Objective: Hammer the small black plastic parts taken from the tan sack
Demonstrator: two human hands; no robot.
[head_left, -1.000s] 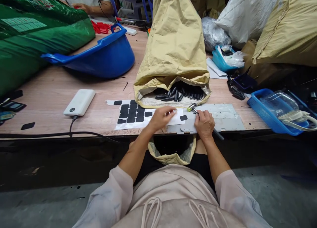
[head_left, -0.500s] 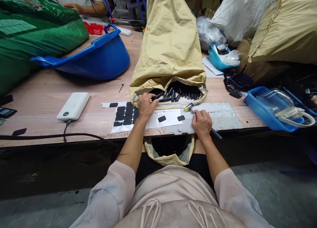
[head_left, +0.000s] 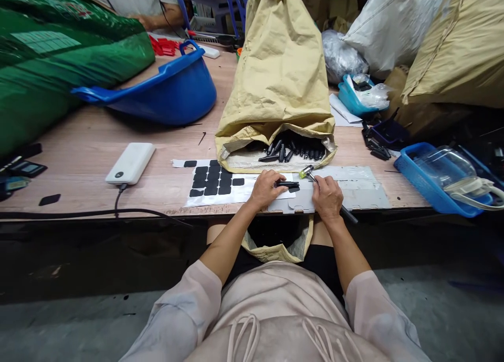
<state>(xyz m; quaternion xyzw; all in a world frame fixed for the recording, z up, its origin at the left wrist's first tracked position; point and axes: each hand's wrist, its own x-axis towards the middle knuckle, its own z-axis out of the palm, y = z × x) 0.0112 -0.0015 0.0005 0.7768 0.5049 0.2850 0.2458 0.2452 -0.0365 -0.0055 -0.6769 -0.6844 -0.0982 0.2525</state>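
My left hand (head_left: 266, 190) is closed on a slim black part (head_left: 287, 184), holding it flat over the white sheet at the table's near edge. My right hand (head_left: 327, 198) grips a thin tool (head_left: 311, 173) with a yellow-green tip and a black handle that juts past the table edge. A tan paper sack (head_left: 279, 84) lies open just behind both hands, with several black parts (head_left: 291, 150) in its mouth. A sheet of black rounded pads (head_left: 212, 181) lies left of my left hand. Another tan bag (head_left: 275, 244) hangs open under the table edge, over my lap.
A white power bank (head_left: 130, 162) with a black cable lies to the left. Behind it sit a blue basin (head_left: 165, 92) and a green sack (head_left: 47, 63). Blue trays (head_left: 429, 181) and big sacks crowd the right. Another person's arm (head_left: 157, 20) rests at the far table end.
My left hand went to the sack's mouth, took a black part, and came back to the white sheet beside my right hand. The right hand stayed put with its tool.
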